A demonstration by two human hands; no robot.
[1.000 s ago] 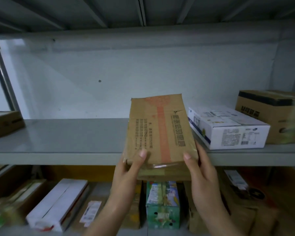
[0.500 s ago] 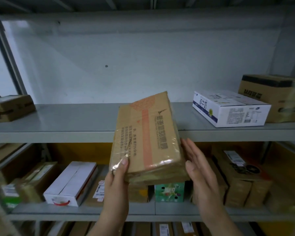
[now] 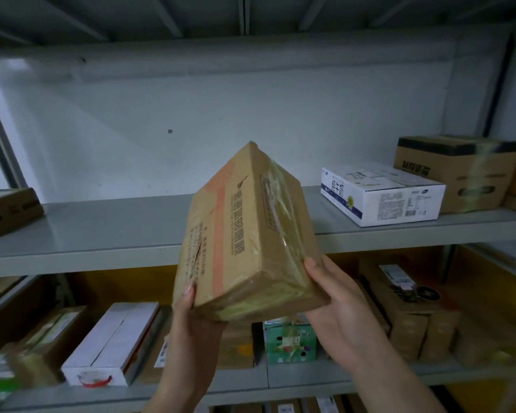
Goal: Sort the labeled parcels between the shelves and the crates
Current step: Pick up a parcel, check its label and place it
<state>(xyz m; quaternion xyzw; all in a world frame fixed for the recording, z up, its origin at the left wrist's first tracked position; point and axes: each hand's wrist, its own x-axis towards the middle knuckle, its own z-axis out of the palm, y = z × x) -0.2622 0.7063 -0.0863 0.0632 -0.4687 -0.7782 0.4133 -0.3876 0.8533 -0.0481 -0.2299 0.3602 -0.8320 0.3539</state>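
Observation:
A brown cardboard parcel [image 3: 244,234] with an orange stripe and clear tape is held up in front of the grey shelf [image 3: 101,234], tilted so one edge points up. My left hand [image 3: 191,320] grips its lower left corner from below, thumb on the printed face. My right hand [image 3: 337,308] holds the lower right corner, thumb on the taped side. No shipping label shows on the faces I can see.
On the upper shelf stand a white milk carton box [image 3: 381,195], a brown box with black tape [image 3: 453,171] at the right and a small brown box [image 3: 9,210] at the far left. The lower shelf [image 3: 295,380] is crowded with several boxes, among them a white one [image 3: 110,347] and a green one [image 3: 289,341].
The parcel came off the upper shelf toward me and has been rolled, so its taped side now faces right. My right hand, briefly off it, grips the lower right corner again.

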